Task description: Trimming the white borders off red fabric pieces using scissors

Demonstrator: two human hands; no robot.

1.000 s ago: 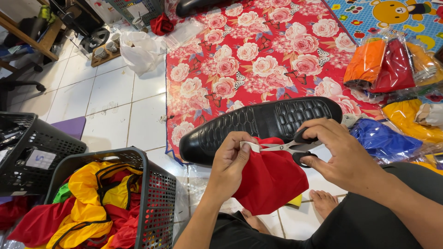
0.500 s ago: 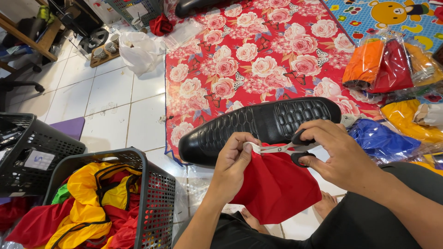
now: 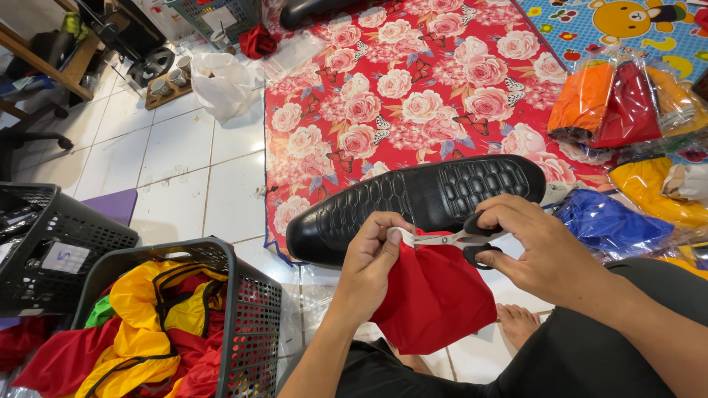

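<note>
Both forearms come in from the near edge and meet at the middle. The left hand point(image 3: 372, 258) is curled, its fingers point(image 3: 383, 230) pinched together against the thumb. The right hand point(image 3: 542, 247) lies palm down, fingers point(image 3: 498, 215) bent and closed leftward, a bare foot below.

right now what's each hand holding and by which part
Left hand pinches the red cloth at its top edge; right hand holds the scissors by their black handle loops.

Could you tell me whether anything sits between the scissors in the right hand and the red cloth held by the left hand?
Nothing visible does. The scissors in the right hand already reach the top edge of the red cloth, right beside the left hand pinching it. The black seat lies behind them, not between.
</note>
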